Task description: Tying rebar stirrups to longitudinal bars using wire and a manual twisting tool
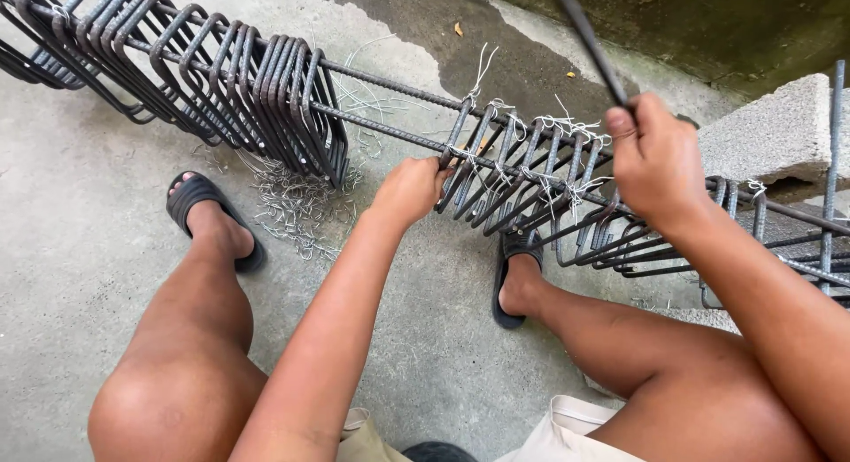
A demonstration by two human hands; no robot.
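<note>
Between the person's knees, a cage of long rebar rods [390,77] and bent steel stirrups [505,174] lies slantwise over the concrete floor [80,250], its right end propped on a grey concrete block [770,130], which keeps the steel off the ground and within easy reach of a seated worker. The left hand [409,189] is curled shut around one stirrup at the near end of the tied group, seemingly steadying it against the rod. The right hand [653,161] is closed in a fist around a thin dark metal tool [589,42] that rises up and away from the ties. Pale tie wire [558,126] sticks out in twisted ends where stirrups meet the rod. Further left, a bundle of loose stirrups [221,68] hangs bunched together on the rods, with cut wire scraps [297,210] scattered beneath. Black sandals [208,205] sit flat either side.
</note>
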